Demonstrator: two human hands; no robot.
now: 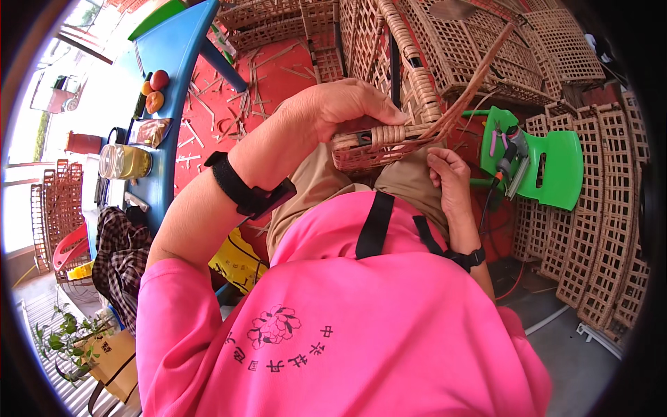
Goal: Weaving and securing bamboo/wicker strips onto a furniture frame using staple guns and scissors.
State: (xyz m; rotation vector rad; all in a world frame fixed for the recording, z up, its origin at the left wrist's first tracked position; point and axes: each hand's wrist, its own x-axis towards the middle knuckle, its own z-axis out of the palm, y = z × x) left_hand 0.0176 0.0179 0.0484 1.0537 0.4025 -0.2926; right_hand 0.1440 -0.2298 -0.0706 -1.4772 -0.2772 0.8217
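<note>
Wicker frame (389,139), a woven piece of rattan with a wrapped rim, lies across the person's lap, over the knees in tan trousers. The left hand (340,108) rests on top of its near edge, fingers curled down over the wrapped rim and closed on it. The right hand (448,181) is just under the right end of the same edge; its fingers are bent and pinch toward the weaving, but I cannot tell if they really grip a strand. One loose rattan strip (479,76) goes up and to the right from the rim, free in the air.

Space around the hands is narrow. Directly ahead stand stacked wicker panels (486,48), touching or almost touching the far side of the frame. To the right a green plastic stool (549,167) stands near, with a power tool (511,156) lying on it, and behind it more lattice panels (604,208) lean in a row. To the left there is a blue table (170,62) with fruit (156,90) and a glass jar (125,161) at its edge. Between the table and the knees the red floor (278,76) is more open, but covered with cut rattan scraps.
</note>
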